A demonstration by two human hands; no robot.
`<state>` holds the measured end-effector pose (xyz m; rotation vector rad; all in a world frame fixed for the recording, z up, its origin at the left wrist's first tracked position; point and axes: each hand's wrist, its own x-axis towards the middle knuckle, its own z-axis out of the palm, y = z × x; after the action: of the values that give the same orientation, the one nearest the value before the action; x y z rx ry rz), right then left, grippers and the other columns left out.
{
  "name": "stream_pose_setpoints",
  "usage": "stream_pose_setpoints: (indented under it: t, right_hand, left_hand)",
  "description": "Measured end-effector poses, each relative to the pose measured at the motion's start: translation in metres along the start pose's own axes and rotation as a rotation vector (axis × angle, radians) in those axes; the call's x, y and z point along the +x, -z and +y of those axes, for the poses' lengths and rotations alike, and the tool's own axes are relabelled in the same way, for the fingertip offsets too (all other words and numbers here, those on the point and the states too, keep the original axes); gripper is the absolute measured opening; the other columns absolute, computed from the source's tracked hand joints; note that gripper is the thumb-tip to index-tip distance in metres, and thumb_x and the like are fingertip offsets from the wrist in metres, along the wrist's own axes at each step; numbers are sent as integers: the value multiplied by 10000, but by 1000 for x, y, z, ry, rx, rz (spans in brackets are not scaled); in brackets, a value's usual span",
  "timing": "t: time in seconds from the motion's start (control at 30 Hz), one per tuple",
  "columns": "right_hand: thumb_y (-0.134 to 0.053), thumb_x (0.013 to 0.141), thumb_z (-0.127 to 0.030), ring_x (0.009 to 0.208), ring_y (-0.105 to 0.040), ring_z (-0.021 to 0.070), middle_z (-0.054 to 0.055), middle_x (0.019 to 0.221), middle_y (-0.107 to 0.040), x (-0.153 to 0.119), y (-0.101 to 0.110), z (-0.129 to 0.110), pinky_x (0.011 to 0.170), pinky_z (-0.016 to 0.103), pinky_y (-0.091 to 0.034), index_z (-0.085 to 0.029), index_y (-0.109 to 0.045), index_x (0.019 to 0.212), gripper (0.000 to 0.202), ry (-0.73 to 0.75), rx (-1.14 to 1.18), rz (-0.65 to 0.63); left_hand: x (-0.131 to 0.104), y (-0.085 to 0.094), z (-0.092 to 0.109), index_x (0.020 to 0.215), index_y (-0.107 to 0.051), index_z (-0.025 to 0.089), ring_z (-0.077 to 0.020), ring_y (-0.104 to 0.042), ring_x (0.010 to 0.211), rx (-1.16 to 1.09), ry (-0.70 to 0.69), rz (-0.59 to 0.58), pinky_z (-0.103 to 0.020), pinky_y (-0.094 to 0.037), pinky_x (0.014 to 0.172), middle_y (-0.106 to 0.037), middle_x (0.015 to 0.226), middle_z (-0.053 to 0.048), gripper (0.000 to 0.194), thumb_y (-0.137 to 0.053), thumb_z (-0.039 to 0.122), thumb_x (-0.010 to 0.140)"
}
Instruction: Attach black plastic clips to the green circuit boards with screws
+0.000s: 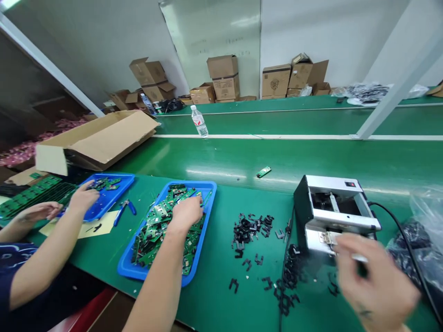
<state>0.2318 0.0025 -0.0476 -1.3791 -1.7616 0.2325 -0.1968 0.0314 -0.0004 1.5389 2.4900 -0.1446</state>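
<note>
My left hand (188,213) reaches into a blue tray (123,266) heaped with green circuit boards (157,230). Its fingers are curled down among the boards, and their tips are hidden. My right hand (375,279), blurred by motion, is closed at the front of a small silver-and-black machine (337,207). A slim, silvery tool (360,259) shows between its fingers; its exact kind is unclear. The fingertips are close to a small metal fitting (327,237) on the machine's front ledge. Small black plastic clips (247,230) lie in loose piles between the tray and the machine.
At left, a co-worker's hands (83,198) are over another blue tray (116,196), near blue-handled pliers (124,211). A single circuit board (264,172) lies beyond the clips. A water bottle (200,122) stands farther back. A black cable (404,221) and plastic bag (427,244) flank the machine.
</note>
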Motion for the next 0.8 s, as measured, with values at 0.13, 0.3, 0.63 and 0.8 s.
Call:
stream_pose_setpoints:
  t: [0.13,0.3,0.63,0.8]
  right_hand:
    - [-537,979,-209,893,-723,219,102,1028,-742,-19,-56,-59,746,323,-594,-209,-648,1148,203,459,-32,-415]
    - [-641,911,-178,811,-654,227,80,919,-694,-41,-101,-68,552,285,-513,-197,-660,1031,124,494,-123,-521]
    - [-475,938,-49,815,-655,209,105,904,-684,-33,-110,-60,631,285,-538,-163,-679,956,234,284,58,-628]
    - [-450,1024,-231,615,-647,115,68,944,-715,-11,-60,-57,594,242,-567,-187,-681,1096,246,100,313,-711]
  left_hand:
    - [-12,-11,-26,1203,-691,224,-338,-674,1141,97,26,-38,-408,-526,920,-689,1277,-143,401,-598,165,817]
    - [-10,-21,-33,1152,-701,235,-314,-667,1132,118,0,-19,-356,-523,885,-719,1201,-113,342,-612,207,823]
    - [-18,-8,27,1045,-541,204,-223,-686,884,-225,-182,325,-295,-493,794,-707,966,-57,148,-458,288,955]
    - [-57,-24,110,1092,-486,213,-189,-637,702,-515,-641,62,-280,-450,648,-654,804,-6,151,-402,219,967]
